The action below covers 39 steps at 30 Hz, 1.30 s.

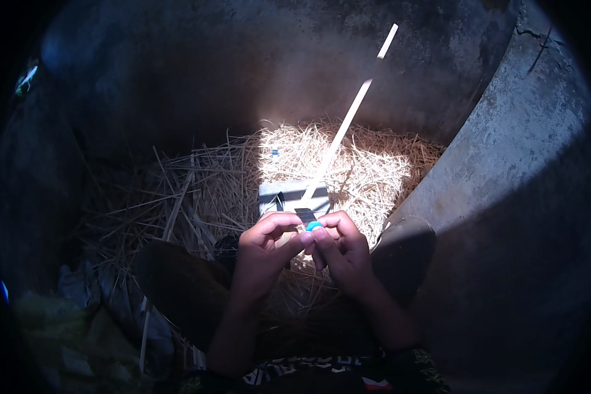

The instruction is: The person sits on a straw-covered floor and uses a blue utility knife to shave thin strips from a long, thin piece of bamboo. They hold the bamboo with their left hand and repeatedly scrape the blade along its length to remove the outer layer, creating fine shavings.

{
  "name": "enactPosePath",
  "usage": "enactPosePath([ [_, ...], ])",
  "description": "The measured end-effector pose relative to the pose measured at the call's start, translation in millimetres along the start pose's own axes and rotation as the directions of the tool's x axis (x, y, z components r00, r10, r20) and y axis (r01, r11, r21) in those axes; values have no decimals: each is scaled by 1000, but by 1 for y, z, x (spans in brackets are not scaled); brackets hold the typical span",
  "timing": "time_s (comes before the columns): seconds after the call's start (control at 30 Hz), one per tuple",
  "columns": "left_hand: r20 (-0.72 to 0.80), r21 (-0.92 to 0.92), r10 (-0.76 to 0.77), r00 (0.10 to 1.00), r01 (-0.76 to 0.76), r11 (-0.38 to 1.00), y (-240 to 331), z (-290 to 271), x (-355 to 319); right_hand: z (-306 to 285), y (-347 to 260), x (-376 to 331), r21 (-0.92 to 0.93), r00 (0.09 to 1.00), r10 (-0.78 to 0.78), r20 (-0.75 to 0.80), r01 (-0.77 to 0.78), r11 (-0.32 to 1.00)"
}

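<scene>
A long pale stick (348, 118) runs on a diagonal from the person's hands at the centre of the frame up and away to the upper right, its far tip rising against a dark curved concrete wall (256, 59); its long axis leans steeply, with the near end down between the fingers. The left hand (264, 244) and the right hand (340, 246) meet just above the lap, both forearms coming in from the lower edge and converging, wrists bent so the fingers curl inward toward each other. The fingertips of both hands are pinched together around a small turquoise piece (314, 226) at the stick's near end, with a small dark flat piece (305, 215) just above it; whether each hand grips the stick itself cannot be told. Just beyond the hands lies a grey box-like object (276, 194) on a sunlit heap of straw (368, 171). A pale concrete slab (505, 144) curves along the right.
</scene>
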<state>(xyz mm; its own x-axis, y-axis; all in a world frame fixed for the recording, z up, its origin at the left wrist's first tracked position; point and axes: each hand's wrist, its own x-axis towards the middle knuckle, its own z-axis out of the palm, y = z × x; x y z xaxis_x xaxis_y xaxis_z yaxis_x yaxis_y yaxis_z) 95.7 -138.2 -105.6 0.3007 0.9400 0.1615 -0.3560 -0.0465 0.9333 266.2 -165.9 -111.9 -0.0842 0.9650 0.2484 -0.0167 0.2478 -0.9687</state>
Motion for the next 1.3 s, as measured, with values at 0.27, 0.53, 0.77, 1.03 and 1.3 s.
enactPosePath([
  [0.27, 39, 10, -83, 996, 83, 997, 11, 4, -6, -2, -8, 4, -58, 997, 13, -70, -17, 998],
  [0.53, -126, 61, -66, 990, 74, 995, 3, -11, -7, -7, -7, 15, -66, 979, 6, -205, -20, 998],
  [0.77, -154, 63, -69, 986, 80, 995, 2, -9, -7, -4, -8, 14, -541, 938, -324, -127, 208, 815],
  [1.03, -198, 51, -40, 979, 51, 997, 2, -4, -6, -7, -8, 18, -524, 912, -403, -76, 307, 794],
  [1.3, -184, 170, 57, 981, -26, 985, 3, -1, -7, -9, 2, 20, -618, 892, -451, -38, 334, 712],
])
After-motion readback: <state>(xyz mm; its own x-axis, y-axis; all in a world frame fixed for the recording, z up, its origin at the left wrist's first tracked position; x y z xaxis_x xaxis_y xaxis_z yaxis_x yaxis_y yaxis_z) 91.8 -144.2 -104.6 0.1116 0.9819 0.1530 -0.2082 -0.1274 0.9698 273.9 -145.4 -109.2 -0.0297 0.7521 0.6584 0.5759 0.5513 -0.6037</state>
